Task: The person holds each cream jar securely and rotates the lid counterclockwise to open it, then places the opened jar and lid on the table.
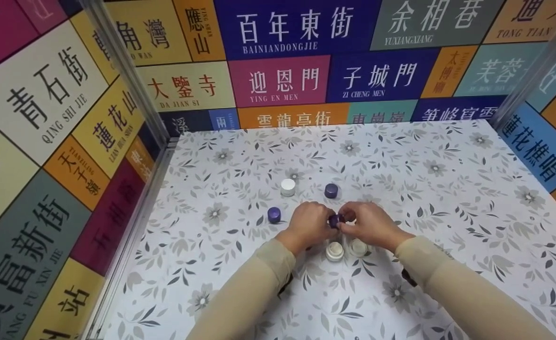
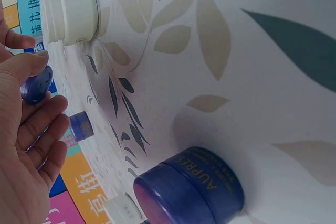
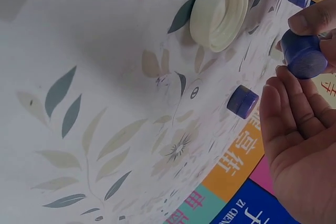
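A small purple jar (image 1: 337, 220) is held just above the counter (image 1: 466, 203), between the two hands, near the middle of the work area. The left hand (image 1: 310, 222) grips its left side and the right hand (image 1: 370, 224) pinches it from the right between thumb and finger; the other fingers of both hands are loosely bent. Just on the near side of the hands stands an open white jar (image 1: 335, 251), its mouth facing up, and close on its right lies a white lid (image 1: 358, 247), hollow side up. Left of the left hand stands a second purple jar (image 2: 189, 187), gold "AUPRES" lettering on its side. Beyond the hands are a third purple jar (image 1: 331, 191) and, farther left, a capped white jar (image 1: 287, 187). Beige sleeves (image 1: 254, 288) cover both forearms. Leaves and grey flowers pattern the white counter, and behind it rise walls (image 1: 280, 80) of coloured street signs with Chinese characters.
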Demonstrator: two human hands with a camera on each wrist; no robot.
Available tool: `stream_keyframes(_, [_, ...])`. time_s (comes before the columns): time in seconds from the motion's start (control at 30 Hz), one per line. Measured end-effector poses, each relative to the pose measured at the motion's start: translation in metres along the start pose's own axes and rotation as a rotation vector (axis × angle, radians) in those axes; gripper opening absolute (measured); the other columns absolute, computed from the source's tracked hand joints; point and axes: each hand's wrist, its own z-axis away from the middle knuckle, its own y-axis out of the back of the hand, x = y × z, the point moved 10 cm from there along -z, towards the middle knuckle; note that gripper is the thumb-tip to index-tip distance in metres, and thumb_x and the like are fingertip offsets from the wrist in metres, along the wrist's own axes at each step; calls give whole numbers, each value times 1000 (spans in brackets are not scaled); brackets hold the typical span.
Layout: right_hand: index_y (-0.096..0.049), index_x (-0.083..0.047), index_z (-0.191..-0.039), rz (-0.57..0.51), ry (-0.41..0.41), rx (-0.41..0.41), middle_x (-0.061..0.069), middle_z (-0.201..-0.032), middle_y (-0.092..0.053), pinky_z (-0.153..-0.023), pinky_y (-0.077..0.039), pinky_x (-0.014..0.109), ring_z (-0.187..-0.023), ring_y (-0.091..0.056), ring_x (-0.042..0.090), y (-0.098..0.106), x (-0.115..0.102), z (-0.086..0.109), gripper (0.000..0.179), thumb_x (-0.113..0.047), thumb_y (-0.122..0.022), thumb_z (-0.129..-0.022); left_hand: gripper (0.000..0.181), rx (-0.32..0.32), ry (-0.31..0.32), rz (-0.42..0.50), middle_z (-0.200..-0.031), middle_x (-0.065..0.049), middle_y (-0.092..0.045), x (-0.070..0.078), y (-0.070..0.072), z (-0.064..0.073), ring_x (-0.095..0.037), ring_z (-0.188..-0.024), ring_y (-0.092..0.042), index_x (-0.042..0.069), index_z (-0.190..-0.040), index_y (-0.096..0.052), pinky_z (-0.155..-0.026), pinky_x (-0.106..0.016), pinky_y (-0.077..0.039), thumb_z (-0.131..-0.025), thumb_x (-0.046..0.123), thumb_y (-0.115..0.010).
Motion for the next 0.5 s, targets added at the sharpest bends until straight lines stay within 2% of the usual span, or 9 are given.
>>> stream_keyframes(0.27, [-70, -11, -96, -60, 23, -41, -7, -81, -69, -72, -50, 35, -76, -65, 11, 1, 3, 2, 18, -19, -78, -82, 26, -45, -26, 28, -68, 6, -64, 4, -4, -1, -16, -65, -60, 22, -78, -76, -64, -34, -48, -76, 47, -76])
stream_keyframes(0.5, [-70, -12, -95, -73, 41, -52, -7, -82, -70, -73, -51, 36, -77, -66, 11, 1, 5, 3, 18, -19, -79, -81, 26, -61, -26, 54, -67, 8, -63, 5, -6, -2, -15, -65, -59, 21, -77, -75, -64, -34, -48, -76, 48, -76])
